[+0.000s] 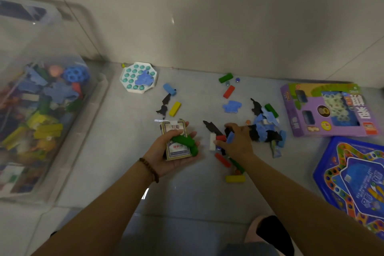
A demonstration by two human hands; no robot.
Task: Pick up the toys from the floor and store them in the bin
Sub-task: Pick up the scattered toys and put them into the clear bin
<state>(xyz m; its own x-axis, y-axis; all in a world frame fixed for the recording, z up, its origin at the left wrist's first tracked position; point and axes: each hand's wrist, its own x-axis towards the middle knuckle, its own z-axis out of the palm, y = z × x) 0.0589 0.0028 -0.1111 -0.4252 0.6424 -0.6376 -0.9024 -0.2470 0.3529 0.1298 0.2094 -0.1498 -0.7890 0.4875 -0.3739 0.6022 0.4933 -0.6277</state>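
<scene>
- Resting at the bottom edge of the grey tiled floor point(187, 203) is a pale pink and black slipper point(268, 233).
- A long yellow wooden block point(235, 178) lies just beside the right forearm, and a flat red wooden block point(222, 159) lies a little farther out.
- The left hand point(174, 151), with a brown beaded bracelet point(149, 169) on its wrist, is turned palm up. Its thumb curls over a printed card box point(173, 131) and a green toy piece point(187, 143) lying across the box.
- The right hand point(236, 139) is palm down at floor level. Its fingers curl around a small red block point(220, 138) and a pale blue piece point(230, 137), with a white block point(212, 141) just beside the fingertips.
- Right of that hand is a heap of blue and black foam shapes point(268, 129).
- A blue star-pattern game board point(353, 183) and a purple game box point(326, 110) lie at the right edge.
- A clear plastic bin point(87, 110) stands on the left, already holding many mixed toys.
- Loose toys lie farther out: a short yellow block point(175, 108), a blue block point(170, 89), a lone blue foam shape point(232, 106), an orange-red block point(229, 91) and a green block point(225, 77).
- Against the wall lies a white octagonal board with teal bubbles point(138, 78).
</scene>
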